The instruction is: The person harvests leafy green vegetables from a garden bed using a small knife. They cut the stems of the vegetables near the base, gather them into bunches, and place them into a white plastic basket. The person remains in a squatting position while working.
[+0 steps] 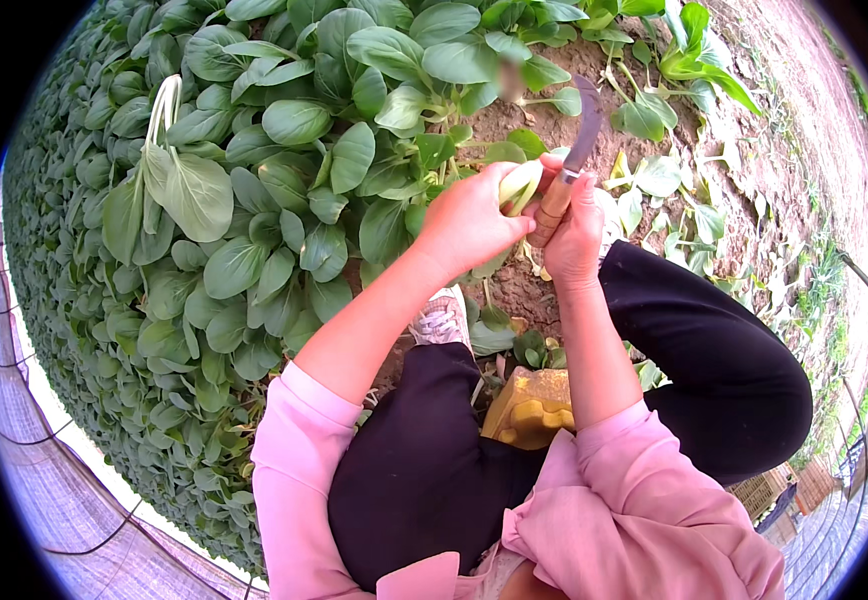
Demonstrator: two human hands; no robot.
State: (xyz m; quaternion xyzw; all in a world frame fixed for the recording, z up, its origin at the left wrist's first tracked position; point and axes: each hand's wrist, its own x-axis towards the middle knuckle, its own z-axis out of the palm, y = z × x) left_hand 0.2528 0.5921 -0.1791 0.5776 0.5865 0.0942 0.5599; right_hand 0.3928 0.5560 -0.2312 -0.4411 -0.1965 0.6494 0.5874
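My left hand (471,216) grips the pale stalk base of a bok choy (520,184); most of that plant's leaves are hidden. Close beside it, my right hand (578,238) is closed around the wooden handle of a small sickle (585,127). The sickle's curved, dark blade points up and away from me. Both hands nearly meet above the soil (524,291) between my shoes. Growing bok choy plants (299,124) fill the ground ahead and to the left. One pulled bok choy (178,184) lies on those leaves, stalks pointing away.
A yellow block-shaped object (527,405) sits between my legs. Loose, partly yellowed leaves (659,180) litter the soil to the right. Another bok choy (700,56) lies at the upper right. Crates (760,491) stand at the lower right. Plastic sheeting (51,480) borders the bed on the left.
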